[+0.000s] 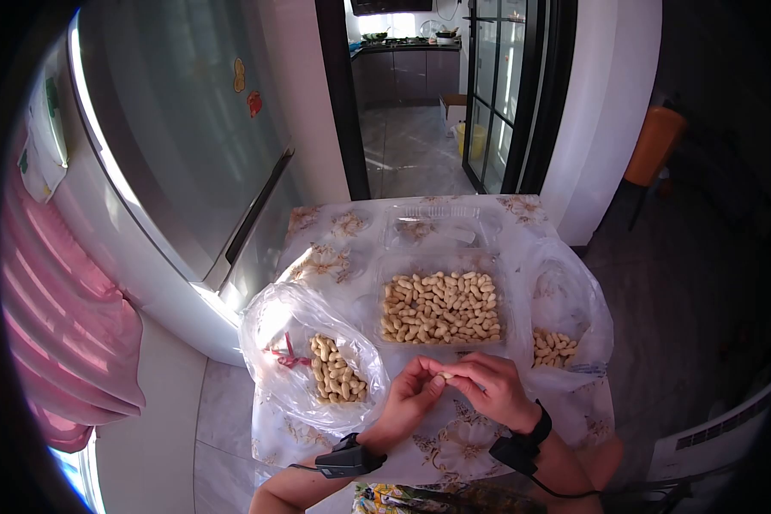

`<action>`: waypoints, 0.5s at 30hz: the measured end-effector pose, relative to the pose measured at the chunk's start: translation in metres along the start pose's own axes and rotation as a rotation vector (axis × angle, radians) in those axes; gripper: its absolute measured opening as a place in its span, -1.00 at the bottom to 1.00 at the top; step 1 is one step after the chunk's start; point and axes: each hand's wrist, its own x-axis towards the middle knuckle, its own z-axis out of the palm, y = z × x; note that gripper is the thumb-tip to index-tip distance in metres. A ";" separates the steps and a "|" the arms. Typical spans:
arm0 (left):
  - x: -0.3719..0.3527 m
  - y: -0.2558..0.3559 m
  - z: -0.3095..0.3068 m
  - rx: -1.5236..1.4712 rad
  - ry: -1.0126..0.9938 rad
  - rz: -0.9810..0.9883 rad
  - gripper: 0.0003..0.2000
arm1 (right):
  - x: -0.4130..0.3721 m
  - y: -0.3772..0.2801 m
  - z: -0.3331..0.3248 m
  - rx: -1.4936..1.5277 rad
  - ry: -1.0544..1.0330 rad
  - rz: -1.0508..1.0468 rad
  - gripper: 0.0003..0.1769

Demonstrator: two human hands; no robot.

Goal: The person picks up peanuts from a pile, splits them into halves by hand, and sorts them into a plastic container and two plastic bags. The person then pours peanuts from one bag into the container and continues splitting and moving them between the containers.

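My left hand (414, 394) and my right hand (493, 390) meet near the front of the table, fingertips pinched together on one small pale peanut (446, 375). Fingers partly hide it, so whether its shell is cracked cannot be seen. Just beyond my hands lies a clear plastic box (441, 343) with many unshelled peanuts (441, 307) inside. To the left, an open clear plastic bag (276, 377) holds more peanuts (338, 372) and a red tie (289, 351). Another plastic bag (587, 321) on the right has a smaller heap of peanuts (553, 348).
A flowered cloth (343, 224) covers the table. The box's clear hinged lid (437, 224) lies open at the back. A fridge (180, 128) stands close on the left. Beyond the table, a glass door (495, 94) opens onto a kitchen. An orange chair (655, 146) is at right.
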 end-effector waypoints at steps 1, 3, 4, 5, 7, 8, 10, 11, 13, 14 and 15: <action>0.000 0.000 0.000 0.009 0.003 0.000 -0.93 | 0.000 0.000 0.000 0.000 0.000 0.000 -0.78; 0.000 0.000 0.000 0.018 0.005 0.000 -0.93 | -0.001 0.002 0.000 0.008 -0.005 0.004 -0.79; -0.001 0.001 0.000 0.022 0.006 -0.008 -0.92 | -0.002 0.003 0.000 0.008 -0.004 0.004 -0.79; -0.001 0.002 0.001 0.025 0.006 -0.015 -0.91 | -0.003 0.003 -0.001 -0.001 -0.008 0.010 -0.81; -0.001 0.003 0.002 0.055 0.017 -0.040 -0.89 | -0.003 0.004 0.000 -0.010 -0.013 0.015 -0.82; -0.001 0.004 0.002 0.086 0.027 -0.064 -0.87 | -0.003 0.004 0.001 0.007 0.004 0.013 -0.82; -0.001 0.005 0.003 0.094 0.016 -0.082 -0.85 | -0.003 0.003 0.000 0.024 0.021 0.012 -0.83; -0.001 0.006 0.004 0.101 0.005 -0.099 -0.83 | -0.003 0.002 0.000 0.034 0.022 0.023 -0.83; -0.002 0.006 0.004 0.083 0.015 -0.101 -0.82 | -0.003 0.002 -0.001 0.044 0.023 0.035 -0.83; -0.002 0.006 0.004 0.066 0.025 -0.103 -0.82 | -0.002 0.002 -0.002 0.031 0.009 0.010 -0.82; -0.002 0.006 0.005 0.066 0.025 -0.103 -0.82 | -0.001 0.002 -0.003 0.018 -0.005 -0.015 -0.81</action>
